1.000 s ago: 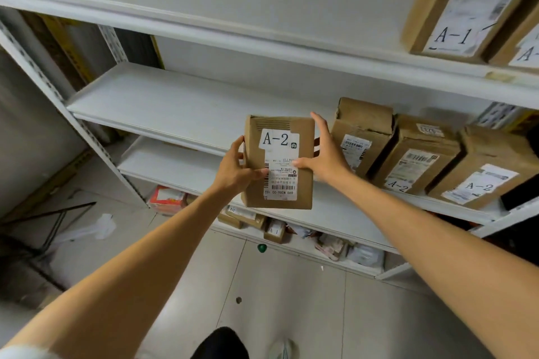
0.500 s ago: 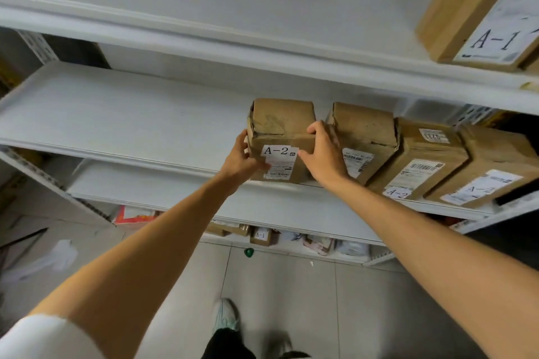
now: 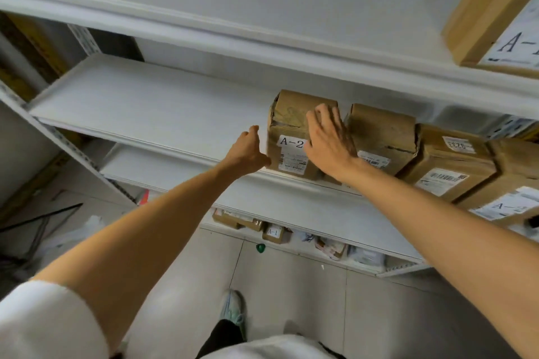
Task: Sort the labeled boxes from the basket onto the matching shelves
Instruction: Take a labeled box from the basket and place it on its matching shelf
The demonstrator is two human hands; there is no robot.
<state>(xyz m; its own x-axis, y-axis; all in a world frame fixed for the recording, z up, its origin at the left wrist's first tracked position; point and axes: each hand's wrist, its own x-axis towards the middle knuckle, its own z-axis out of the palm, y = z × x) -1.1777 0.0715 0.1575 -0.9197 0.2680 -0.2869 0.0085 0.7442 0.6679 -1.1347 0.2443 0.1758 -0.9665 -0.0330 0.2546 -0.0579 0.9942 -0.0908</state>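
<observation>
Right hand (image 3: pixel 329 143): your fingers lie straight and spread against the A-2 box (image 3: pixel 291 125), gripping nothing, apparently seating it beside the neighbouring carton (image 3: pixel 382 131). Left hand (image 3: pixel 246 153): open, holding nothing, just left of the box. The box stands on the middle shelf (image 3: pixel 145 114).

You have carried the A-2 box (image 3: pixel 291 131) from mid-air onto the shelf (image 3: pixel 145 114). It now stands upright there, close beside the neighbouring box (image 3: pixel 382 128) that lies behind your right hand (image 3: pixel 329 140). Your left hand (image 3: pixel 248 151) has released its grip and sits just left of the box, fingers straightened. Your right hand has uncurled, and its fingers lie spread across the box's front, right of the label.
</observation>
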